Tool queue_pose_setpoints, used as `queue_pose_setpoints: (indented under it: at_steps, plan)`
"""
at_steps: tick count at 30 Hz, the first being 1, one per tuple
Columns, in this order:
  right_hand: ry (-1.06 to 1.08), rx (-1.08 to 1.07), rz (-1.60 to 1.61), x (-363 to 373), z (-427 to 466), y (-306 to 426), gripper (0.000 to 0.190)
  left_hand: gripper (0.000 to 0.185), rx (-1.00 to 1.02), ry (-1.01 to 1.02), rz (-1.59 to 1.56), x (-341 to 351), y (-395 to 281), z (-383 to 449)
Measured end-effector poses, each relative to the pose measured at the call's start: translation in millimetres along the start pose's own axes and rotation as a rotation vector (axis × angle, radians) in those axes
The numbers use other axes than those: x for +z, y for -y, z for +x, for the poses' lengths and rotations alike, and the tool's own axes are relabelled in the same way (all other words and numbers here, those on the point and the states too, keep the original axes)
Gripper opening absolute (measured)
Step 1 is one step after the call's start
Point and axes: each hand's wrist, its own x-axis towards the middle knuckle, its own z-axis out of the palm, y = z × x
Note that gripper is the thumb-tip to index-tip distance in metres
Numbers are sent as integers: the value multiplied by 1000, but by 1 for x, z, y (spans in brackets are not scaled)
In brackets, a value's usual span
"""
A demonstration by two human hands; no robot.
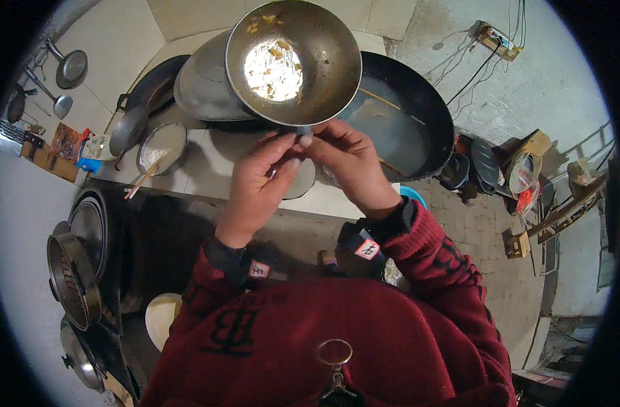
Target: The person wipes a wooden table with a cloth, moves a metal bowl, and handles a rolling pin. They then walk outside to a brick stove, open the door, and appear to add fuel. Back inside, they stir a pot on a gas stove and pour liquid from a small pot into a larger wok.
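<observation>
A deep round metal pan (330,71) is held up in front of me, its inside facing me, with bits of food stuck to its bottom and wall. At its lower rim is a short dark grey handle (303,131). My right hand (358,168) pinches this handle between thumb and fingers. My left hand (256,188) meets it there, fingertips at the handle; part of their grip is hidden behind the thumbs. Behind the pan, a large black wok (439,132) holds cloudy water and a wooden stick (381,98). A round, pale item (299,183) shows partly below my hands.
A grey metal lid or pan (203,84) leans behind the held pan. On the tiled counter (203,168), a bowl (162,147) has chopsticks (144,178) in it. Pots (75,285) stand lower left. A power strip (498,41) with cables hangs on the right wall.
</observation>
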Motion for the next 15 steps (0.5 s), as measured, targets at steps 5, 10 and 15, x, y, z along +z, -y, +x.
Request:
queue_pose_setpoints:
  at_steps: [5,10,15]
  plan:
    - [-4,67,75,-16,-1,23,18,36,-85,70,-125,22,-4,11]
    - [3,123,-21,-28,4,32,16,40,-37,205,14,22,-1,22]
    - [38,180,-56,-46,11,36,10,40,-41,208,-82,35,5,29]
